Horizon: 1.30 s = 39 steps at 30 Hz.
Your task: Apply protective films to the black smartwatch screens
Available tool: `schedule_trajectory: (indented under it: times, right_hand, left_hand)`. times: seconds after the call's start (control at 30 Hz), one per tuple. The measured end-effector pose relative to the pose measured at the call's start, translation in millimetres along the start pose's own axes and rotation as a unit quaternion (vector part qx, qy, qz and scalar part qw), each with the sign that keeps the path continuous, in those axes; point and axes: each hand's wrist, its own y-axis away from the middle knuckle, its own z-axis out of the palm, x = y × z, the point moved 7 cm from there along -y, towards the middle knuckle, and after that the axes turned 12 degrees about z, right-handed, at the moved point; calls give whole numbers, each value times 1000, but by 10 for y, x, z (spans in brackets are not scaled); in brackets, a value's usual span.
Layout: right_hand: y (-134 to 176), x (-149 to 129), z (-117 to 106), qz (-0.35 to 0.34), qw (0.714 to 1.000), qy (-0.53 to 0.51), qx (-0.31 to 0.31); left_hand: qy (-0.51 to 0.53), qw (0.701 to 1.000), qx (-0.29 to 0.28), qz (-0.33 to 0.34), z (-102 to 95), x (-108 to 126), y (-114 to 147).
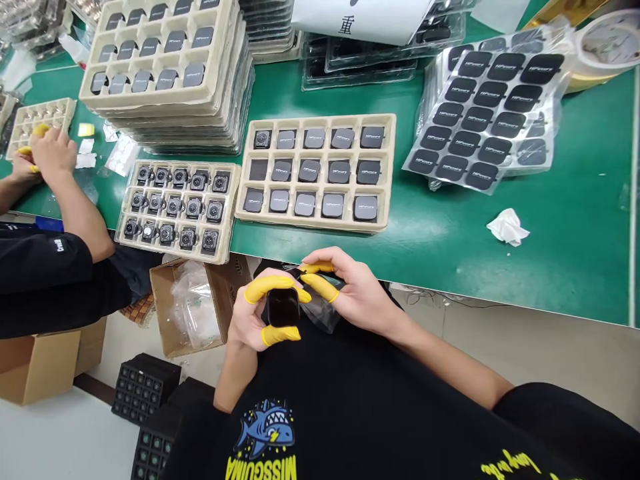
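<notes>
My left hand (253, 313), with yellow finger cots, grips a square black smartwatch body (283, 307), its dark glossy face turned up toward me. Just right of it my right hand (350, 287), also in yellow finger cots, is closed in a pinch near the watch's upper edge. A small dark piece shows by those fingertips; I cannot make out what it is. Beyond my hands sits a beige compartment tray (316, 223) of watches, most topped with grey printed square films. One watch (262, 139) at its far left corner shows its sensor back, and the compartment below that one holds no watch.
A second tray (175, 250) of sensor-back-up watches lies left, before a tall tray stack (167, 113). Sheets of black square stickers (465, 143), a crumpled tissue (507, 227) and tape rolls (610, 43) lie right. A co-worker's hands (53, 153) work far left. An open carton (193, 313) stands below.
</notes>
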Motion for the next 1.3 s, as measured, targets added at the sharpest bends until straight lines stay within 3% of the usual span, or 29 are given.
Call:
schedule_trajectory:
  times: [0.2, 0.4, 0.73, 1.17, 1.3]
  right_hand:
    - [-84, -337, -168, -126, 977, 173, 22]
    - [-141, -528, -170, -189, 955, 228, 9]
    - [-216, -452, -193, -115, 967, 215, -70]
    - [-292, -409, -222, -34, 980, 154, -121]
    - [-319, -378, -237, -27, 985, 131, -107]
  left_hand:
    - [-13, 999, -40, 3, 33, -69, 21]
    - [-29, 998, -56, -18, 34, -82, 29]
    - [-46, 995, -83, -42, 61, -97, -7]
    - [-69, 991, -112, -36, 108, -37, -65]
    - [-16, 995, -88, -42, 108, -65, -49]
